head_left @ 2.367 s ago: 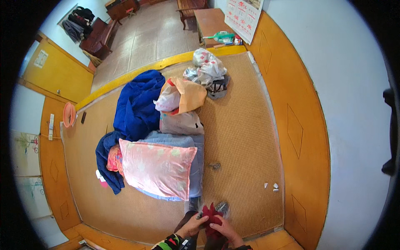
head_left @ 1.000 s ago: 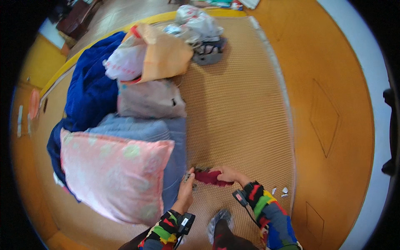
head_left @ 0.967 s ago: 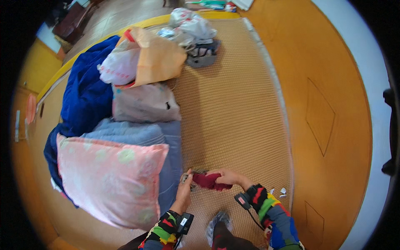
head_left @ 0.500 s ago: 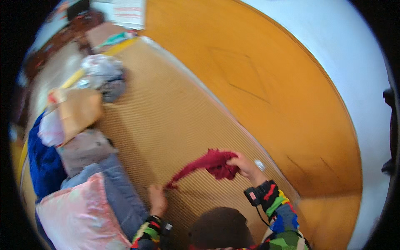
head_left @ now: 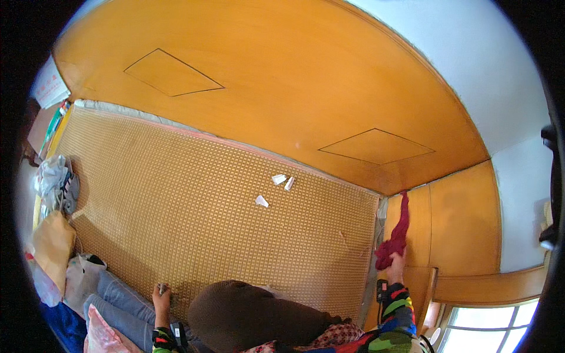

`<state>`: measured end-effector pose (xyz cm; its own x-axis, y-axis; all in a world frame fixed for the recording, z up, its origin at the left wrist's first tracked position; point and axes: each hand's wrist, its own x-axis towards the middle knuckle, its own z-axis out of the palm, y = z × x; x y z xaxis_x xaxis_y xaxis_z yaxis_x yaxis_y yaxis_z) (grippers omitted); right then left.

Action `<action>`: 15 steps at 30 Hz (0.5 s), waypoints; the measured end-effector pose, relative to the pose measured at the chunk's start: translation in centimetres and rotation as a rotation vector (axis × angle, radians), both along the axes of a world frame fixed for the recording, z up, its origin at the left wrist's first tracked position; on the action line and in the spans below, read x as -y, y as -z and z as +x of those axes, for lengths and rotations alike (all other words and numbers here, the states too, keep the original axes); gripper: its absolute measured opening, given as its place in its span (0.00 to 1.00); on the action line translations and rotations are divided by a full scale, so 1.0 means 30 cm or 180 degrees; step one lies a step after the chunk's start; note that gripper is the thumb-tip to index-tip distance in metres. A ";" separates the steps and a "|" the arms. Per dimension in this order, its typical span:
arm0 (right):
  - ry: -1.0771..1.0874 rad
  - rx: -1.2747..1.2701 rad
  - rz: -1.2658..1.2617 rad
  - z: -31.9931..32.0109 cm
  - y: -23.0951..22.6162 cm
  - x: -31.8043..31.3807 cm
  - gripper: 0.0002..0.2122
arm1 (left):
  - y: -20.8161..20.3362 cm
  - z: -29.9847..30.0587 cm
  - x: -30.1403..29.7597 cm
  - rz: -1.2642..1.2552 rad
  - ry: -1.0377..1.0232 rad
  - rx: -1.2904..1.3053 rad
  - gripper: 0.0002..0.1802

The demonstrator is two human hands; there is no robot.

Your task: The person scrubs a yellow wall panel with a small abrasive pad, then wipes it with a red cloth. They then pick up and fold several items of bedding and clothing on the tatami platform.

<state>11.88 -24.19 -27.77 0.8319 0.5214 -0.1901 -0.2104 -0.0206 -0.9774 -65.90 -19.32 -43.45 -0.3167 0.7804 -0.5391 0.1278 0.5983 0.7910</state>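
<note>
Bedding (head_left: 120, 297) lies near the left hand (head_left: 161, 301), whose fingers close on a small greyish thing (head_left: 162, 288) I cannot identify. Farther right, white scraps (head_left: 262, 202) rest on the woven mat (head_left: 223, 235). The right hand (head_left: 396, 270) grips one bunched end of a dark red cloth (head_left: 398, 238) before the wooden panel (head_left: 418, 235); it looks light, soft and limp, best held by that gathered end.

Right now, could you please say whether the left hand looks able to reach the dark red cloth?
Probably not without shifting: the left hand is over on the left, the right hand holds the dark red cloth far to the right, and the bent brown-clad leg lies between them.
</note>
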 end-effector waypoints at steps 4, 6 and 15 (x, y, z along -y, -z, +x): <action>0.0779 0.0107 -0.1807 0.024 0.387 0.158 0.36 | 0.004 0.039 -0.009 -0.0070 0.0019 0.0227 0.10; 0.0825 0.0322 -0.3275 0.000 0.500 0.127 0.40 | -0.029 0.056 -0.024 -0.0134 0.0037 0.0284 0.11; -0.1235 0.3454 -0.1828 -0.668 0.486 -0.832 0.10 | -0.269 0.198 -0.071 -0.0169 -0.0277 0.0502 0.13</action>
<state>-8.16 0.78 -42.36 0.5143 0.8319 0.2082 0.7969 -0.3739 -0.4745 -59.96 -17.20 -35.40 -0.2901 0.7227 -0.6273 -0.0495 0.6433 0.7640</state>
